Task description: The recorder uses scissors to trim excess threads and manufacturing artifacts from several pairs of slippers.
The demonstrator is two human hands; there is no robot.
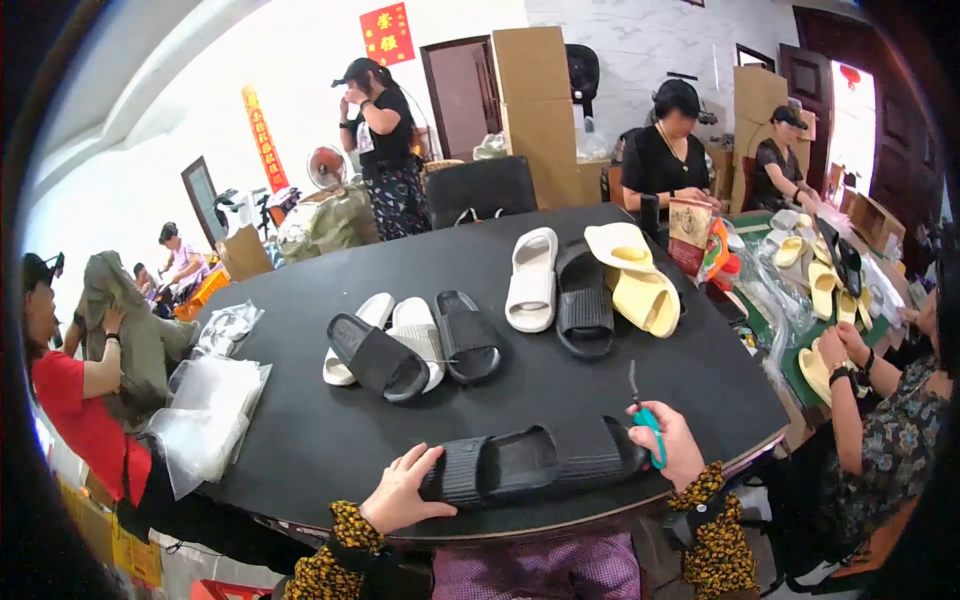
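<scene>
A black slide sandal (530, 462) lies lengthwise along the near edge of the black table (330, 430). My left hand (400, 490) rests flat on its left end. My right hand (665, 440) touches its right end and holds small scissors (645, 415) with teal handles, blades pointing up. Farther in lie two white slides (415, 330) and two black ones (378, 357) in a loose group. A white slide (532, 278), a black slide (583, 300) and two pale yellow slides (640, 290) lie beyond.
Clear plastic bags (210, 405) are piled at the table's left edge. A person in red (80, 400) stands at the left, a person in a patterned top (880, 440) works at the right, others at the back. Cardboard boxes (535, 100) stand behind.
</scene>
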